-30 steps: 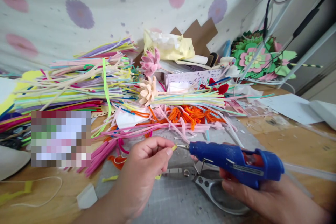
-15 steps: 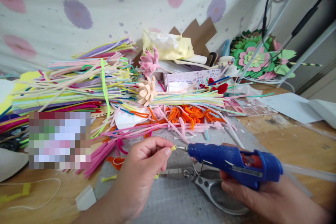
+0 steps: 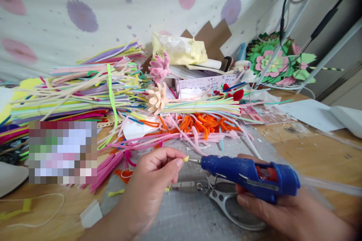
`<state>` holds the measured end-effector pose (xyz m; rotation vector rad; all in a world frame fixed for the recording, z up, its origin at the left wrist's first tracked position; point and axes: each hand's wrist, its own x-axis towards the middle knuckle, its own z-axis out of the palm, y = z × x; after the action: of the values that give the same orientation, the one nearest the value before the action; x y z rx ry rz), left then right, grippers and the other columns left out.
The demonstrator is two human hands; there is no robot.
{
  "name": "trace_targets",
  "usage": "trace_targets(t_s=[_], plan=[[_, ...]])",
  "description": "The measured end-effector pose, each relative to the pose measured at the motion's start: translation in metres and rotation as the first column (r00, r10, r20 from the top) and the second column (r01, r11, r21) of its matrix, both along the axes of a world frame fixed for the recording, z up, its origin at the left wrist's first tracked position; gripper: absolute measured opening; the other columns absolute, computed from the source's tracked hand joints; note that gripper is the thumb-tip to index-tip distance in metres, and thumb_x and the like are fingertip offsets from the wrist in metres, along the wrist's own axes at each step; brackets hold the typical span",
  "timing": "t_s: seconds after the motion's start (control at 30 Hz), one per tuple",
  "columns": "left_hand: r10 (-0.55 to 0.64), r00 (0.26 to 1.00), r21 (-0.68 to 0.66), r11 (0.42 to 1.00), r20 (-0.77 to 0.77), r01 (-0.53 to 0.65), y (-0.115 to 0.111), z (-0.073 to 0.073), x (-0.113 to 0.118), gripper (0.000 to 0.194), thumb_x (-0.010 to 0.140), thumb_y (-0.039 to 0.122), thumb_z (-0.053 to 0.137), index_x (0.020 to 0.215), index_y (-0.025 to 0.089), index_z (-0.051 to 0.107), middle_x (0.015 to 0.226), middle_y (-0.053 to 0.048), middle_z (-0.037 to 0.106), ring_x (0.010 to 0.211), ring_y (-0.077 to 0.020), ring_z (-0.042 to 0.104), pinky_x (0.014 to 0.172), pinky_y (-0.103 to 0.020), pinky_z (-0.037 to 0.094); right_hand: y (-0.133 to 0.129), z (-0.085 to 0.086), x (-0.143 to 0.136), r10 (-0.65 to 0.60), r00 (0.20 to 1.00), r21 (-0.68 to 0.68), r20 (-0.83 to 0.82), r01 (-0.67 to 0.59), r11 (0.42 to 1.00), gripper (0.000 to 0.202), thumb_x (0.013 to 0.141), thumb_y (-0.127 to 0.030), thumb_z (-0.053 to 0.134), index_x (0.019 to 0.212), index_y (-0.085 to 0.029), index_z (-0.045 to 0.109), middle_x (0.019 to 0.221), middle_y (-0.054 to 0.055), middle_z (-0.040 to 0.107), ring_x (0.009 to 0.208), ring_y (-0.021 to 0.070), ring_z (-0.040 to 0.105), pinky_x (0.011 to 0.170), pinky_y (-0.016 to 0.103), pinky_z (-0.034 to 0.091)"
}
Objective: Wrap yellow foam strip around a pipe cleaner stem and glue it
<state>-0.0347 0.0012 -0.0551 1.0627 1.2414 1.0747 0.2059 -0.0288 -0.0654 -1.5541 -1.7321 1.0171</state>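
Note:
Between thumb and forefinger, my left hand [image 3: 157, 180] pinches a small yellow piece [image 3: 186, 159], too small to name more exactly. My right hand [image 3: 271, 207] is wrapped round the grip of a blue hot glue gun [image 3: 249, 175], which points left. Its metal nozzle [image 3: 195, 161] is right at the yellow piece; whether they touch I cannot tell. A clear glue stick [image 3: 330, 184] sticks out of the gun's back end. Below the gun lie metal scissors [image 3: 226, 203] on the grey cutting mat [image 3: 181, 218], partly hidden by both hands.
Bundles of coloured pipe cleaners [image 3: 70, 94] fill the back left. A pink flower [image 3: 159, 67] and a cream flower [image 3: 157, 98] stand before a yellow tissue pack [image 3: 181, 49]. Orange pipe cleaners [image 3: 195, 123] lie mid-table. Paper flowers [image 3: 273, 62] and white paper [image 3: 302, 113] are at right.
The glue gun has shifted slightly left and down, its nozzle still by the yellow piece. My left hand keeps its pinch. The whole view has moved a little.

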Motion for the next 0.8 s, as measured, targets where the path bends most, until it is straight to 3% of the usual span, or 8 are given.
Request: trace_targets(t_s=[0.1,0.2,0.37,0.43,0.5,0.63,0.73,0.8], plan=[[0.008,1.0,0.007,1.0,0.001,-0.008,0.001,-0.001,-0.001,0.008,0.075,0.025,0.063,0.075,0.019,0.069,0.049,0.005,0.049,0.048,-0.0085,0.037,0.047,-0.022,0.027,0.002,0.004,0.002,-0.027,0.999,-0.043,-0.04,0.025,0.999,0.028,0.068,-0.04,0.069,0.09,-0.023,0.07,0.089,0.005,0.075,0.08,0.0237,0.071,0.076,0.027,0.058],[0.004,1.0,-0.017,1.0,0.02,-0.004,0.003,-0.001,-0.001,0.009,0.076,0.028,0.064,0.078,0.019,0.068,0.051,0.005,0.05,0.049,-0.0085,0.038,0.048,-0.022,0.027,0.013,0.016,0.015,-0.045,0.993,-0.1,-0.108,0.034,0.994,0.026,0.067,-0.037,0.07,0.09,-0.025,0.071,0.085,0.002,0.075,0.076,0.0213,0.07,0.069,0.023,0.058],[-0.035,0.999,-0.064,0.997,0.021,0.036,0.004,0.002,0.001,0.014,0.075,0.033,0.066,0.075,0.018,0.066,0.053,0.005,0.05,0.051,-0.0088,0.037,0.048,-0.022,0.028,0.035,0.03,0.085,-0.219,0.976,-0.104,0.008,0.218,0.97,0.008,0.069,-0.028,0.065,0.069,-0.02,0.066,0.058,0.0,0.062,0.05,0.011,0.056,0.045,0.017,0.042],[-0.036,0.999,-0.073,0.997,0.028,0.038,0.003,0.003,0.002,0.015,0.074,0.033,0.067,0.073,0.018,0.065,0.052,0.006,0.048,0.05,-0.0085,0.036,0.047,-0.021,0.027,0.037,0.025,0.12,-0.241,0.968,-0.171,0.075,0.25,0.953,0.013,0.073,-0.03,0.061,0.067,-0.018,0.063,0.055,0.0,0.059,0.047,0.0085,0.052,0.044,0.019,0.035],[-0.042,0.999,-0.08,0.996,0.035,0.045,0.003,0.003,0.003,0.015,0.074,0.033,0.066,0.072,0.019,0.063,0.053,0.006,0.05,0.049,-0.0085,0.036,0.047,-0.021,0.028,0.036,0.014,0.15,-0.335,0.932,-0.197,0.141,0.358,0.913,0.024,0.078,-0.036,0.053,0.066,-0.017,0.061,0.05,0.0,0.056,0.042,0.0068,0.047,0.042,0.021,0.03],[-0.087,0.996,-0.078,0.993,0.025,0.089,0.004,0.003,0.004,0.014,0.077,0.032,0.063,0.072,0.019,0.062,0.061,0.003,0.059,0.052,-0.01,0.043,0.051,-0.022,0.033,0.036,-0.008,0.19,-0.248,0.896,-0.223,0.369,0.345,0.912,0.039,0.085,-0.04,0.044,0.063,-0.015,0.064,0.056,0.008,0.063,0.047,0.0139,0.058,0.047,0.024,0.041],[-0.094,0.995,-0.082,0.992,0.029,0.096,0.005,0.002,0.004,0.017,0.077,0.033,0.063,0.069,0.019,0.06,0.063,0.002,0.06,0.053,-0.0104,0.045,0.051,-0.022,0.034,0.038,-0.011,0.203,-0.199,0.836,-0.157,0.511,0.319,0.935,0.039,0.084,-0.041,0.047,0.06,-0.016,0.066,0.056,0.01,0.065,0.049,0.0188,0.062,0.048,0.027,0.043],[-0.092,0.994,-0.093,0.991,0.058,0.097,0.005,0.001,0.004,0.018,0.077,0.033,0.064,0.067,0.019,0.06,0.061,0.004,0.058,0.052,-0.0095,0.044,0.049,-0.021,0.033,0.04,-0.007,0.205,-0.233,0.742,-0.025,0.629,0.319,0.948,0.038,0.08,-0.043,0.055,0.053,-0.018,0.065,0.054,0.009,0.065,0.049,0.0202,0.061,0.048,0.029,0.041]])
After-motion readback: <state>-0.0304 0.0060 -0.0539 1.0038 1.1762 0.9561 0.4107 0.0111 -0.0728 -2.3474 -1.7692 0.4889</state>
